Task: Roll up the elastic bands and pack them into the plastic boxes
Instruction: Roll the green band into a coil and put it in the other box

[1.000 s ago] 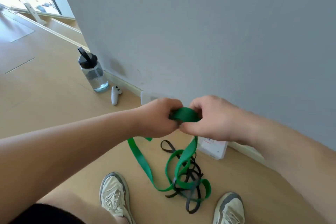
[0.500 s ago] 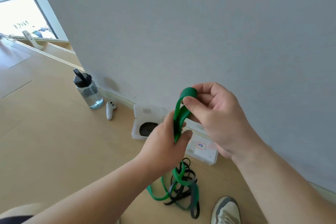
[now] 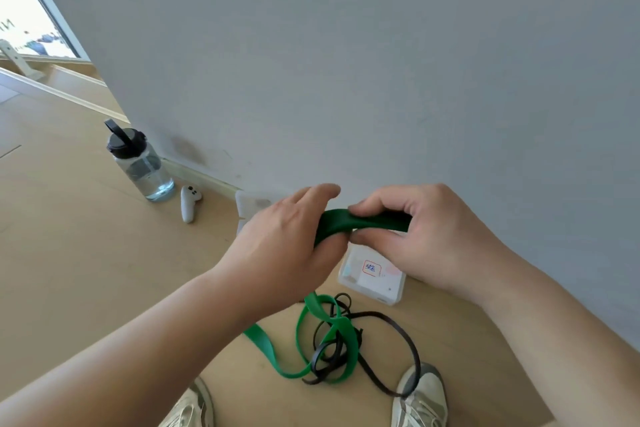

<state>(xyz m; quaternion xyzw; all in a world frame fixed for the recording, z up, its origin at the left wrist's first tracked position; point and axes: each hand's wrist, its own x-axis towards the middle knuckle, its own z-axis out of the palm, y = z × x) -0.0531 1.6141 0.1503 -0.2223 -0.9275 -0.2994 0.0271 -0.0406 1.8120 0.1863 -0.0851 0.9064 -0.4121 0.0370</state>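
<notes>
left hand (image 3: 287, 246), right hand (image 3: 433, 239) gripping green band (image 3: 367, 218) overlap boxes (image 3: 381, 282); bottle (image 3: 145, 166), controller (image 3: 188, 204) beyond

Plastic box (image 3: 379, 284) just below the right hand (image 3: 440, 239): red-bordered label (image 3: 371, 268), two blue handwritten characters, too small to read.

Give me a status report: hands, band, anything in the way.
Left hand, right hand both grip green band. Tail tangled with black band on floor. Plastic box beneath.

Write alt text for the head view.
Left hand and right hand grip a green elastic band; its tail hangs to a tangle with a black band on the floor. A labelled plastic box, water bottle and white controller sit by the wall.
</notes>
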